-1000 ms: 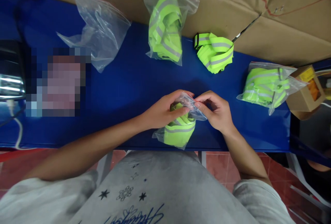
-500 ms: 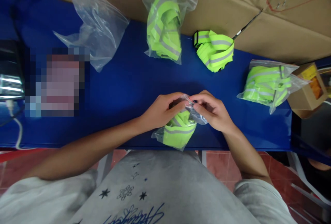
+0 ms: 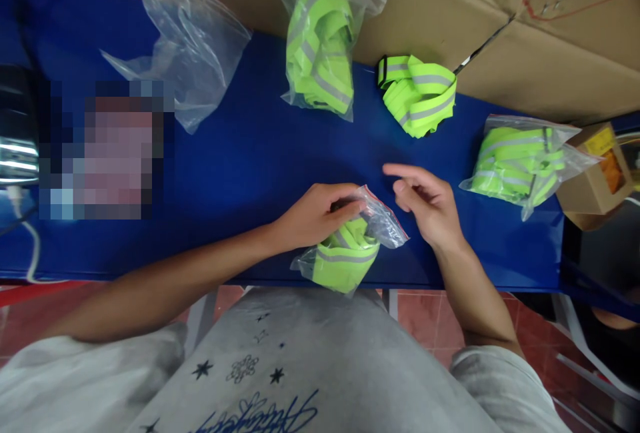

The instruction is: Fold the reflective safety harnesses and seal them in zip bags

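Observation:
My left hand pinches the top edge of a clear zip bag near the table's front edge. Inside that bag lies a folded neon-yellow reflective strap with grey stripes; part of it is hidden behind my fingers. To the right, my right hand is apart from the bag and holds nothing. Its index finger points left, the thumb sits below it, and the other fingers are curled. Farther back, a loose neon-yellow reflective strap with a black buckle lies bundled on the blue table.
Bagged straps lie at the back and at the right. An empty zip bag lies back left. A cardboard box stands at the right edge, brown cardboard runs along the back, and a black device with a white cable sits left.
My right hand has let go of the bag's top edge and moved right, its index finger now extended. The bag's red-lined edge has swung out to the right. My left hand keeps its hold.

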`<state>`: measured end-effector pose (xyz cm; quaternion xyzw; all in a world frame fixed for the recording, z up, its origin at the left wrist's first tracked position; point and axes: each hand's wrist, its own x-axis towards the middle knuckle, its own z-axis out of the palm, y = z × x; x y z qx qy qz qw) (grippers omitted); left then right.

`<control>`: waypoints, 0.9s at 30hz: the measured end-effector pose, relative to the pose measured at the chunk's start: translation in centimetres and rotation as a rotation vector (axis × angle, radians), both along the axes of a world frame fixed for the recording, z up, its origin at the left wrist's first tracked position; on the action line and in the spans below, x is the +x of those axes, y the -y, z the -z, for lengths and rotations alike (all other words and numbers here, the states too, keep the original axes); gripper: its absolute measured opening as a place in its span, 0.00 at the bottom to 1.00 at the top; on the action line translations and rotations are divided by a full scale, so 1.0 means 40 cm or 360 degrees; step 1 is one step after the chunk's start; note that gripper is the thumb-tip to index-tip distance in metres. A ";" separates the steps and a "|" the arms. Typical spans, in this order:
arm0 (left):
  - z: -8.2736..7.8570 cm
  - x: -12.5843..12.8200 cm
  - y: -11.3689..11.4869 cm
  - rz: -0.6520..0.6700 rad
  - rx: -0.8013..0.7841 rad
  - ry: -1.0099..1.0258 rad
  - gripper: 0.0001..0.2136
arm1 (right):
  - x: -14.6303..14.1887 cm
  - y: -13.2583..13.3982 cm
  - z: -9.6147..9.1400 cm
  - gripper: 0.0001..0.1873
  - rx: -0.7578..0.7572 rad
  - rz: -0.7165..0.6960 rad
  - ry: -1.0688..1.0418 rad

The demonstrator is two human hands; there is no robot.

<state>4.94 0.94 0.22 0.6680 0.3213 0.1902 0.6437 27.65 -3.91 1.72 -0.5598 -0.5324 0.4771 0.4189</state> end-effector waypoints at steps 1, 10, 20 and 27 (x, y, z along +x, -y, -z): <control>0.001 -0.001 0.000 0.0017 -0.0004 0.0001 0.13 | -0.002 -0.001 0.001 0.10 0.0010 -0.0084 0.0056; -0.004 -0.002 -0.007 0.0317 -0.0157 0.0028 0.13 | -0.015 -0.001 0.012 0.05 0.0241 -0.0377 0.0387; 0.001 -0.005 -0.015 0.0024 -0.0174 0.0050 0.17 | 0.032 -0.010 -0.022 0.15 -0.0045 -0.0347 0.0271; -0.009 -0.004 -0.025 -0.0238 -0.0448 0.0202 0.17 | 0.023 -0.009 -0.012 0.12 -0.0099 -0.0286 0.0233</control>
